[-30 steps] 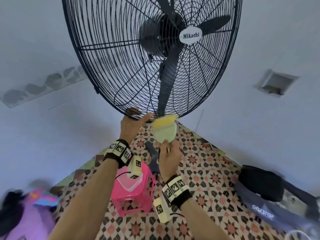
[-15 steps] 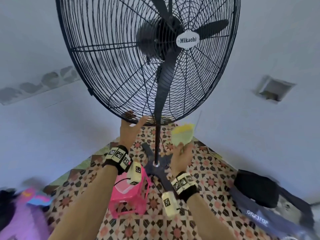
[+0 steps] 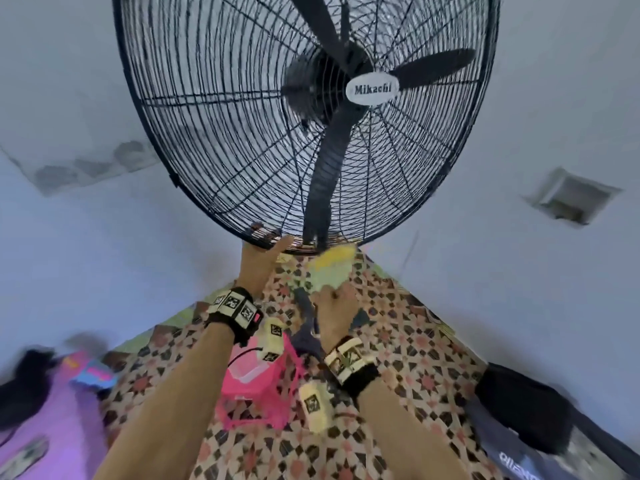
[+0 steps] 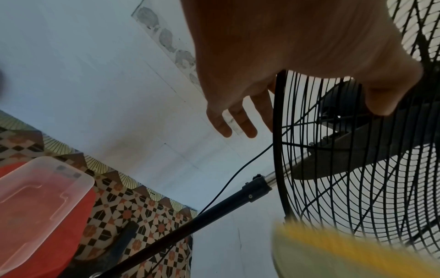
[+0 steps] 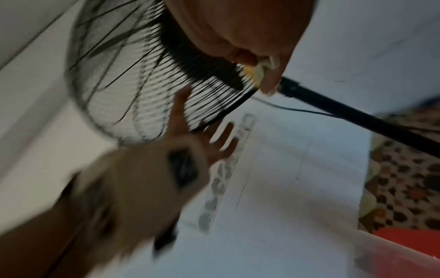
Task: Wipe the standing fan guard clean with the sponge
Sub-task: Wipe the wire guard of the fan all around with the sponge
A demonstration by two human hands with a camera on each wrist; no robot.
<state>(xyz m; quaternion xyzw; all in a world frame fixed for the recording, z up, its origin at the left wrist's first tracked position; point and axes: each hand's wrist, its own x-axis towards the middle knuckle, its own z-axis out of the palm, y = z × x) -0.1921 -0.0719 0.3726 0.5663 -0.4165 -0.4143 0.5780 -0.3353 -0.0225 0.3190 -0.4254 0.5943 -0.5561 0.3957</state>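
Note:
The black wire fan guard [image 3: 214, 140] with a white Mikachi badge fills the top of the head view. My left hand [image 3: 265, 254] braces its bottom rim. In the left wrist view the left hand's fingers [image 4: 240, 120] reach straight behind the guard [image 4: 357, 188] and the thumb lies on the front. My right hand [image 3: 334, 306] grips a yellow and pale green sponge [image 3: 332, 268], whose yellow edge meets the bottom rim just right of the left hand. The sponge [image 4: 345, 250] is blurred. In the right wrist view my right hand [image 5: 250, 33] pinches the sponge [image 5: 259, 72] against the guard [image 5: 142, 84].
The fan's black pole [image 4: 214, 206] and thin cord [image 4: 238, 173] run down to the patterned tile floor. A pink stool [image 3: 277, 407] carrying a clear plastic container [image 3: 247, 370] stands below my left wrist. A black bag [image 3: 519, 407] lies at right, a purple mat [image 3: 52, 427] at left.
Half a second ago the right hand and sponge were off to the right, below the rim. They have swung back left and up against it. The left hand stayed on the rim.

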